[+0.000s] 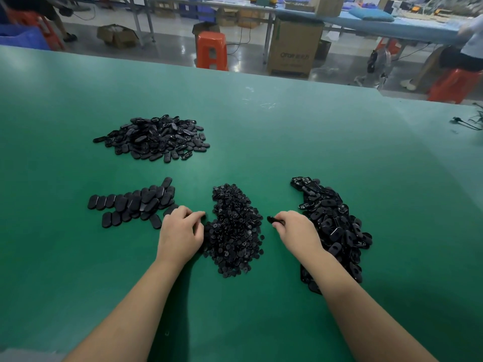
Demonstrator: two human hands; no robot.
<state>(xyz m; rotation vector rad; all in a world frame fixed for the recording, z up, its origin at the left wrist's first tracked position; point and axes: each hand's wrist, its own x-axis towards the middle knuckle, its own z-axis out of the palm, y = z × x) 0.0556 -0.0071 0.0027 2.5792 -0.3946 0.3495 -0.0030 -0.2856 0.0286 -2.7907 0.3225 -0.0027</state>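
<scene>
a wide green surface [313, 152] fills most of the view. beyond its far edge a cardboard box [292, 48] stands on the floor, with an orange stool [211, 50] to its left.

four groups of black plastic parts lie on the surface. the long heap of oval shells [337, 226] curves along the right side, partly under the right forearm. the loose far heap [154, 138] of oval parts sits well apart, up on the left. the middle heap [235, 231] of small round pieces lies between the two hands. the flat oval covers [136, 205] lie in overlapping rows on the near left.

the left hand [180, 233] rests palm down between the covers and the middle heap. its fingers [194, 216] are curled, with the tips touching the heap's left edge; whether they pinch a piece cannot be told.

the right hand [298, 231] sits just beside the shells. its fingers [281, 223] are pressed together, pinching a single oval piece [273, 220], which sticks out to the left, close to the right edge of the middle heap.
</scene>
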